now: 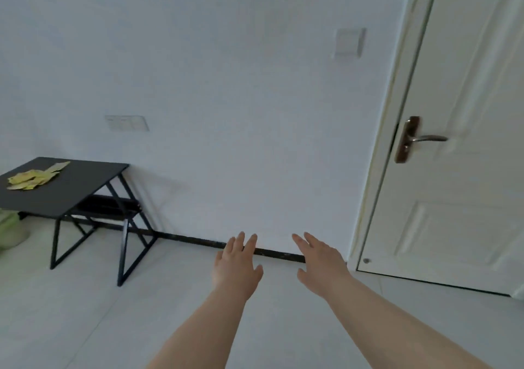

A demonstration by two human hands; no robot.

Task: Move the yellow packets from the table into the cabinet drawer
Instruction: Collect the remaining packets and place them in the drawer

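Observation:
Several yellow packets (33, 179) lie in a loose pile on the far left part of a small black table (82, 187) at the left of the view. My left hand (237, 266) and my right hand (320, 263) are stretched out in front of me over the floor, palms down, fingers apart, holding nothing. Both hands are well to the right of the table and far from the packets. No cabinet or drawer is in view.
A white wall (241, 113) faces me, with a dark skirting strip along its foot. A closed cream door (467, 170) with a metal lever handle (425, 138) stands at the right. A pale green object (8, 226) sits on the floor beside the table's left end.

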